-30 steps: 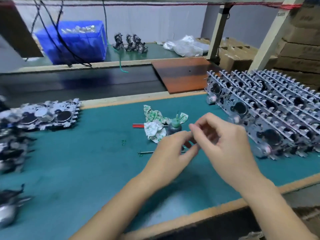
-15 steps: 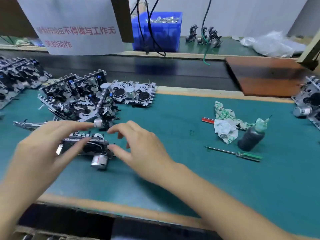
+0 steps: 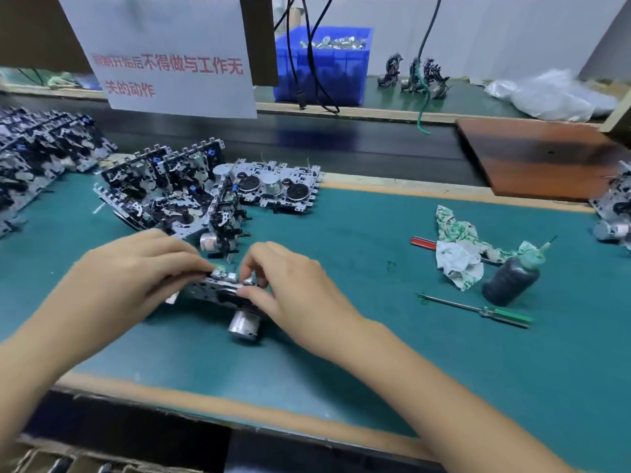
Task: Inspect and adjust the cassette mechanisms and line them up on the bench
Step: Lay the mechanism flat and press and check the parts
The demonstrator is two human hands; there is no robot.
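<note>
Two hands hold one cassette mechanism in the middle-left of the frame, low on the green bench. Left hand pinches its left end w/ curled fingers. Right hand pinches its right end, thumb in front. Its round silver motor pokes out below, btwn the hands. More mechanisms sit in a pile just above. Dark bottle and screwdriver lie at right, well apart.
</note>
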